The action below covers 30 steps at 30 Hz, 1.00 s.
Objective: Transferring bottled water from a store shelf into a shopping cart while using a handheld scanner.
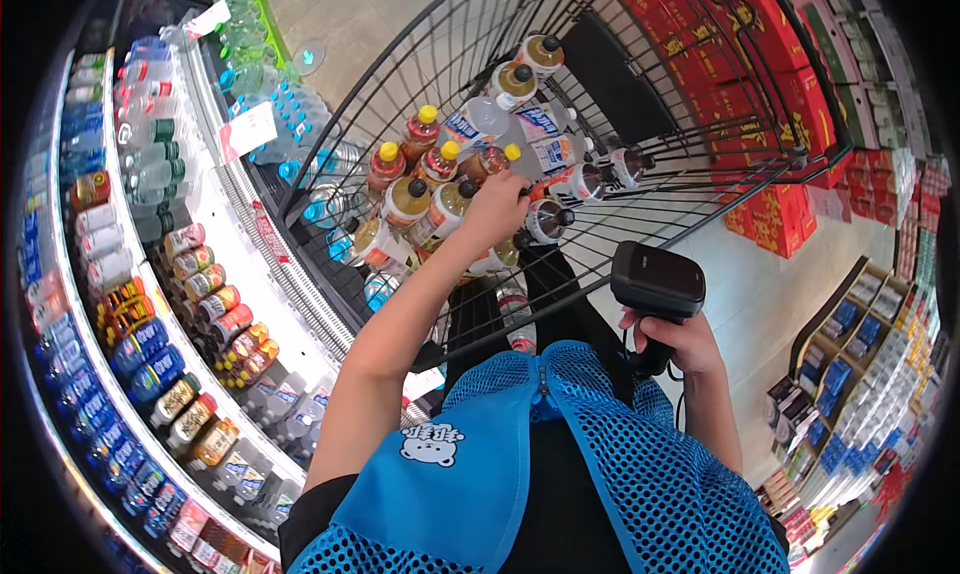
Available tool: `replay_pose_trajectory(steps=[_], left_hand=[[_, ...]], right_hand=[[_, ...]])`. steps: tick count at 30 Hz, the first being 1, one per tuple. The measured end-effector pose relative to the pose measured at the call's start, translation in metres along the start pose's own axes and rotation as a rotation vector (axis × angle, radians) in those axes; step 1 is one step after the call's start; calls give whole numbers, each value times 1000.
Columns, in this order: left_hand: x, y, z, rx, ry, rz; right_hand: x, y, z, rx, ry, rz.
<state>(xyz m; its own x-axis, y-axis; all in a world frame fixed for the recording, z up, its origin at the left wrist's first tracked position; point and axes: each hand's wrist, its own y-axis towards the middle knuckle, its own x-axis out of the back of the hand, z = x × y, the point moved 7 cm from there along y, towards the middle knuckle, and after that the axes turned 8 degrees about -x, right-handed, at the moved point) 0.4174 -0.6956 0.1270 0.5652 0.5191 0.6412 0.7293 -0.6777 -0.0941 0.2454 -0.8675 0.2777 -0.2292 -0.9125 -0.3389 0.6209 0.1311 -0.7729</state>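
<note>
My left hand (499, 208) reaches into a black wire shopping cart (637, 250), its fingers curled beside a yellow-capped bottle of brown drink (484, 163). The fingertips are partly hidden, so its hold is unclear. More yellow-capped bottles (386, 165) stand left of it, and dark-capped bottles of pale yellow drink (406, 201) are nearer me. Clear bottles with blue-and-white labels (553, 154) and bottles of dark drink (549, 221) lie to the right. My right hand (679, 341) grips the handle of a black handheld barcode scanner (658, 280) outside the cart's near right side.
Lit drink shelves (217, 274) curve along the left, with price cards at their edge. Blue-capped water packs (289, 116) stand beside the cart. Red cartons (772, 214) are stacked beyond it. A divided display shelf (855, 334) stands at the right, across the tiled floor (739, 289).
</note>
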Motion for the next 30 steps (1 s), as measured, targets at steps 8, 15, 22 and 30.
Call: replay_pose_trajectory(steps=[8, 15, 22, 30], left_hand=[[-68, 27, -9, 40, 44, 226], [-94, 55, 11, -4, 111, 188], [-84, 123, 63, 7, 372, 77], [-122, 170, 129, 99, 583, 263]], right_hand=[[32, 9, -1, -32, 131, 53], [34, 22, 15, -22, 194, 115], [43, 41, 21, 60, 266, 139], [51, 52, 11, -5, 413, 181]])
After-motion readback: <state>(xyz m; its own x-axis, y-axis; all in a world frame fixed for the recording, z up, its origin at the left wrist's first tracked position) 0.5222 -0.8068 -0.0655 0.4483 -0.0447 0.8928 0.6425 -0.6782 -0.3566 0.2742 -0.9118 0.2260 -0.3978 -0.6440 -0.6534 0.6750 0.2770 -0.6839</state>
